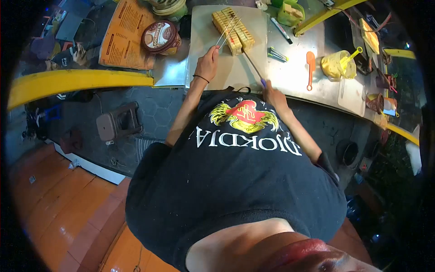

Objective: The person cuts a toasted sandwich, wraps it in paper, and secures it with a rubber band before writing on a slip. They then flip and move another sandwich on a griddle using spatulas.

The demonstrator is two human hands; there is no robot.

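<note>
A block of browned, grill-marked toast (221,26) lies on a pale cutting board (204,41), split lengthwise by a cut. My left hand (207,65), with a dark band at the wrist, is closed on thin metal tongs (225,35) whose arms reach over the toast. In my right hand (275,97) is the purple handle of a knife (254,66). Its blade points up and left, with the tip end at the near end of the cut between the toast pieces.
Left of the board are a brown-lidded tub (159,37) and an orange menu sheet (128,38). To the right lie a marker (282,31), an orange spatula (310,68) and a yellow-smeared tub (333,65). A green container (291,13) stands behind. Yellow frame bars (81,81) flank the counter.
</note>
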